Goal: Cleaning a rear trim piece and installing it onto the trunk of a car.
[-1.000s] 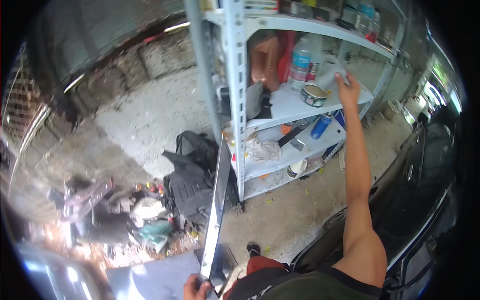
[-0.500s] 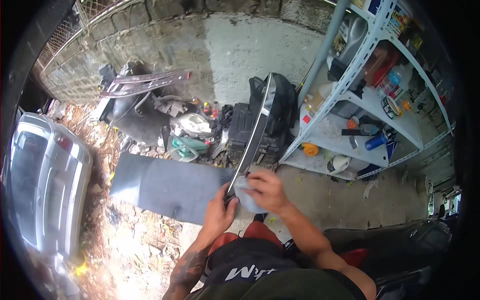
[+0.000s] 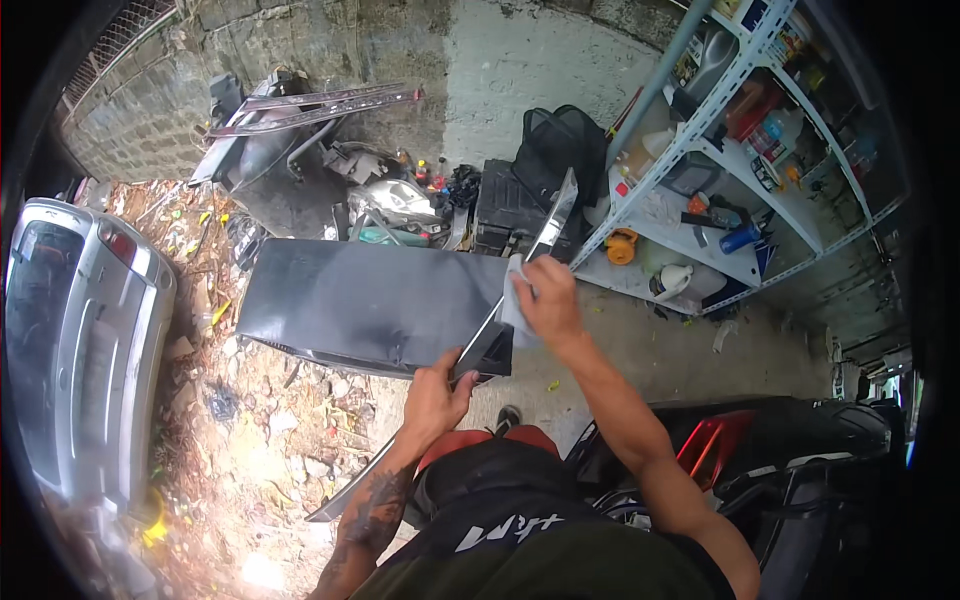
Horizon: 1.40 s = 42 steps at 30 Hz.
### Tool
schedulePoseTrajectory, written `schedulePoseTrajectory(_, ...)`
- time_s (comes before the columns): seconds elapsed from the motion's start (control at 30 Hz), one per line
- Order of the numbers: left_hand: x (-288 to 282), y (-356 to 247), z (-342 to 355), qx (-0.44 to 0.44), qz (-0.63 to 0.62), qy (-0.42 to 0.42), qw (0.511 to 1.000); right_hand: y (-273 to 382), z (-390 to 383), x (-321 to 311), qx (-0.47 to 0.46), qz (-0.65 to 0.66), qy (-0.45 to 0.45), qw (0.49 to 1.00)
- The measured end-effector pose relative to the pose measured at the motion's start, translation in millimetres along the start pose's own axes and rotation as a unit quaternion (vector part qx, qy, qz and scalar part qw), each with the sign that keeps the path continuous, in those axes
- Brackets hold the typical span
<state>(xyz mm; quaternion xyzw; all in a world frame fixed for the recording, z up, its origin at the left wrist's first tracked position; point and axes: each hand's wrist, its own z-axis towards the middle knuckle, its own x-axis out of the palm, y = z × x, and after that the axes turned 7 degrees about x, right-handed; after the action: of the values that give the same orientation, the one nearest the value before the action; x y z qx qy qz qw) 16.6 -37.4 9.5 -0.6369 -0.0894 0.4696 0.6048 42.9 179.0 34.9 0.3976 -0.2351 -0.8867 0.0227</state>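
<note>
Now, from my distant post, I see the right hand pressing a pale grey cloth farther up the long, glossy dark strip — the wiping seems advancing — while the left hand grips it over the black flat-topped bench

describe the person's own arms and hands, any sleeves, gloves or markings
The right arm is bare up to the shoulder of a dark sleeveless top with white print. The left forearm is bare too, with a large tattoo. The left hand and right hand wear no gloves.
</note>
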Motion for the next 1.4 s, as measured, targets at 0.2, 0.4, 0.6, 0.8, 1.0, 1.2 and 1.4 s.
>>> schedulePoseTrajectory(0.2,-11.1,2.1,-10.0,-0.021,-0.043,0.000,0.999,17.8,-23.4,-6.1,-0.107,0.000,0.013,0.994)
schedulePoseTrajectory(0.4,-11.8,-8.2,-27.8,-0.056,-0.061,0.062,0.995,-12.6,-19.5,-21.1,0.028,-0.026,-0.046,0.998)
schedulePoseTrajectory(0.6,2.0,-4.5,-29.3,-0.048,-0.079,0.069,0.993,1.5,-37.2,-30.1,0.039,-0.016,-0.119,0.992)
schedulePoseTrajectory(0.8,17.8,-19.3,-52.7,-0.033,-0.098,0.094,0.990,-108.4,24.4,-87.1,0.195,-0.060,-0.251,0.946)
schedulePoseTrajectory(1.0,17.6,-17.1,-47.1,-0.052,-0.106,0.122,0.985,-5.4,-73.2,-38.8,0.182,-0.040,-0.122,0.975)
schedulePoseTrajectory(1.2,36.7,-36.4,-52.1,-0.053,-0.094,0.130,0.986,-74.5,-27.7,-73.6,0.395,0.116,-0.219,0.885)
schedulePoseTrajectory(1.4,48.2,-11.6,-50.3,0.001,-0.102,0.103,0.989,-60.7,-79.0,-22.5,0.368,0.247,-0.235,0.865)
